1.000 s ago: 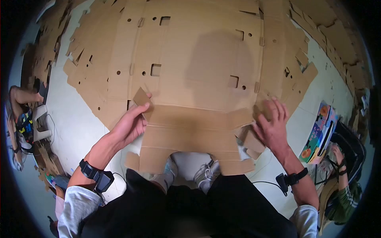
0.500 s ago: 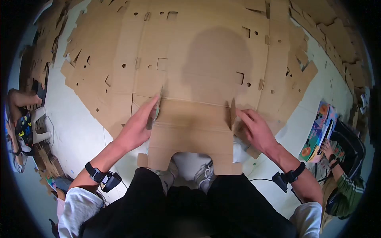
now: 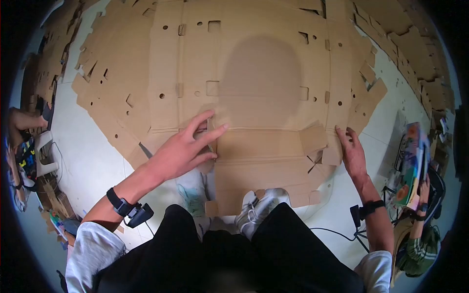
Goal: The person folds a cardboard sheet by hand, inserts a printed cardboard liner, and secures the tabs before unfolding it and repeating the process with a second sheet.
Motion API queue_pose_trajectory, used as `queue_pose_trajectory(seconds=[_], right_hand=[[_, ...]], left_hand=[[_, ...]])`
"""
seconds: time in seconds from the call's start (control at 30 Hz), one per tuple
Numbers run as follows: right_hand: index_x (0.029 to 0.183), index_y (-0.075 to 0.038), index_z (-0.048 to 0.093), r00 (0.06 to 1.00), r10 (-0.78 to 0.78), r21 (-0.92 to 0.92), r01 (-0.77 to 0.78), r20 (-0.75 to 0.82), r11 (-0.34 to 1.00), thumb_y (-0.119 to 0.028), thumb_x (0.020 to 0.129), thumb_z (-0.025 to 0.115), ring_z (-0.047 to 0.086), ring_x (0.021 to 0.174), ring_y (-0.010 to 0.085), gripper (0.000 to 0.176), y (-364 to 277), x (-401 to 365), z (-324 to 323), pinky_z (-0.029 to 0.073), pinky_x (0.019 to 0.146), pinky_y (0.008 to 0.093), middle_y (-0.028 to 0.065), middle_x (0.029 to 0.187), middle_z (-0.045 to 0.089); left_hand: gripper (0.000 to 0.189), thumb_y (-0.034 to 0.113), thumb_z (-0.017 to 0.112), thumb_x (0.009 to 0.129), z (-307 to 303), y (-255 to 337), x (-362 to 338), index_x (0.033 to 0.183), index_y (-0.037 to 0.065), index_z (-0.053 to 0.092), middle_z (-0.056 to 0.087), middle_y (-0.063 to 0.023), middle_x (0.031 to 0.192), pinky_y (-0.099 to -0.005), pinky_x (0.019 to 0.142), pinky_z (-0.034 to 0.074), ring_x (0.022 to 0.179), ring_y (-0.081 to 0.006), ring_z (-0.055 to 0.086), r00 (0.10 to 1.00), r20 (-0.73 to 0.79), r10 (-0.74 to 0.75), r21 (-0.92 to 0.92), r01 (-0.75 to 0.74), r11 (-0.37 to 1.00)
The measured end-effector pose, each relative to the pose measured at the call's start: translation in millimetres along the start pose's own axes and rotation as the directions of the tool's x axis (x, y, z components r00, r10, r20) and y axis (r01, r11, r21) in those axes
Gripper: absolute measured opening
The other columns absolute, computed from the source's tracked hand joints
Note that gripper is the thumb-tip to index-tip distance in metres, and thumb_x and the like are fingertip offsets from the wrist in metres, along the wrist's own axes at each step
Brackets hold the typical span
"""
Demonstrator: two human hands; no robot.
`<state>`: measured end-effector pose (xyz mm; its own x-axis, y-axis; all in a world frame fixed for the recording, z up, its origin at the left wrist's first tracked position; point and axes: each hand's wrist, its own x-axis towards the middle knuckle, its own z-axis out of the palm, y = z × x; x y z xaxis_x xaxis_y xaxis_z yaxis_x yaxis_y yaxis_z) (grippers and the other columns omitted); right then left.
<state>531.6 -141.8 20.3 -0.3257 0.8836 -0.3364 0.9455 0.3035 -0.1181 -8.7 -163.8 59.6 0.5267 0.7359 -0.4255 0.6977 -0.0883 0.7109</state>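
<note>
A large, flat brown cardboard sheet (image 3: 264,112) with creases, slots and round holes lies before me. My left hand (image 3: 181,151) is at its near left, fingers spread around a small raised flap (image 3: 211,136) and touching it. The near panel (image 3: 264,173) reaches toward my feet. On its right, a small flap (image 3: 313,139) leans inward over the panel. My right hand (image 3: 352,151) is beside that flap, its thumb and a finger apart, fingertips touching the cardboard at the near right edge. The undersides of both hands are hidden.
My shoes (image 3: 264,202) stand at the near panel's edge. At right, a person's hand (image 3: 424,193) holds a colourful printed box (image 3: 410,166). A white stool (image 3: 45,154) and another person's leg (image 3: 29,119) are at left. More cardboard (image 3: 415,53) lies at upper right.
Both side flaps stood upright between my hands; the right one now leans inward. My left hand has spread over the left flap, and my right hand has moved outward. The colourful box has tilted upright.
</note>
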Motion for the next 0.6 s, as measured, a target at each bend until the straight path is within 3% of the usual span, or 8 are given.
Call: queue_pose_trajectory(seconds=[0.13,0.2,0.27,0.37,0.43,0.47,0.53,0.6], right_hand=[[0.162,-0.028,0.048,0.996,-0.056,0.076,0.050,0.065,0.996,0.012,0.082,0.067,0.061,0.129,0.0441,0.092,7,8,-6,0.055,0.110,0.0440,0.0232,0.153,0.049],[0.159,-0.026,0.052,0.994,0.033,0.101,-0.044,0.107,0.994,0.007,0.083,0.070,0.061,0.130,0.0445,0.085,3,14,-17,0.055,0.110,0.0447,0.0235,0.149,0.052],[0.152,-0.022,0.058,0.998,0.045,0.216,-0.053,0.041,0.975,0.003,0.083,0.073,0.062,0.125,0.0441,0.075,-5,17,-18,0.056,0.105,0.0448,0.0234,0.143,0.054],[0.138,-0.013,0.067,0.986,-0.008,0.356,0.067,-0.165,0.932,-0.005,0.085,0.078,0.063,0.107,0.0411,0.055,-14,21,-15,0.056,0.092,0.0438,0.0221,0.131,0.056],[0.129,-0.006,0.071,0.975,-0.039,0.257,0.095,-0.218,0.962,-0.009,0.089,0.079,0.062,0.094,0.0373,0.041,-22,22,-29,0.054,0.082,0.0427,0.0206,0.119,0.058],[0.127,-0.004,0.071,0.974,-0.007,0.321,0.081,-0.226,0.943,-0.011,0.090,0.079,0.059,0.089,0.0359,0.039,-28,25,-32,0.052,0.079,0.0418,0.0200,0.113,0.059],[0.124,0.000,0.071,0.969,0.064,0.446,0.050,-0.237,0.894,-0.014,0.092,0.079,0.054,0.079,0.0331,0.035,-42,33,-38,0.049,0.072,0.0402,0.0186,0.101,0.059],[0.125,0.002,0.070,0.968,0.050,0.394,0.053,-0.247,0.918,-0.016,0.094,0.078,0.055,0.076,0.0325,0.038,-51,34,-46,0.050,0.070,0.0394,0.0179,0.094,0.060]], left_hand=[[0.081,0.013,0.074,0.099,19,-7,0,0.168,0.013,0.032,0.030,-0.0194,0.171,-0.0444,0.116,0.048,0.141,-0.0395,0.053,0.987,-0.160,-0.007,-0.078,-0.005,0.997],[0.077,0.011,0.071,0.101,20,-14,4,0.167,0.012,0.032,0.033,-0.0191,0.169,-0.0411,0.110,0.052,0.137,-0.0374,0.057,0.959,-0.283,-0.020,-0.138,-0.020,0.990],[0.073,0.007,0.068,0.102,20,-22,8,0.166,0.012,0.034,0.040,-0.0185,0.163,-0.0377,0.105,0.054,0.133,-0.0352,0.060,0.919,-0.394,-0.036,-0.182,-0.039,0.982],[0.051,0.000,0.062,0.103,26,-28,10,0.152,0.007,0.050,0.049,-0.0198,0.146,-0.0381,0.105,0.054,0.123,-0.0350,0.065,0.849,-0.466,-0.251,-0.330,0.097,0.939],[0.042,-0.003,0.061,0.102,24,-32,6,0.143,0.004,0.057,0.049,-0.0195,0.140,-0.0387,0.107,0.054,0.123,-0.0360,0.065,0.907,-0.390,-0.160,-0.210,0.082,0.974],[0.038,-0.005,0.061,0.101,25,-32,3,0.138,0.003,0.061,0.049,-0.0193,0.138,-0.0391,0.108,0.053,0.124,-0.0365,0.065,0.932,-0.342,-0.117,-0.149,0.069,0.986],[0.040,-0.010,0.060,0.097,29,-29,1,0.134,0.003,0.065,0.048,-0.0208,0.140,-0.0408,0.110,0.053,0.126,-0.0383,0.064,0.931,-0.362,0.045,-0.148,-0.106,0.983],[0.053,-0.019,0.057,0.088,33,-20,2,0.135,0.006,0.066,0.047,-0.0238,0.149,-0.0448,0.113,0.053,0.133,-0.0411,0.061,0.908,-0.385,0.165,-0.078,-0.210,0.975]])
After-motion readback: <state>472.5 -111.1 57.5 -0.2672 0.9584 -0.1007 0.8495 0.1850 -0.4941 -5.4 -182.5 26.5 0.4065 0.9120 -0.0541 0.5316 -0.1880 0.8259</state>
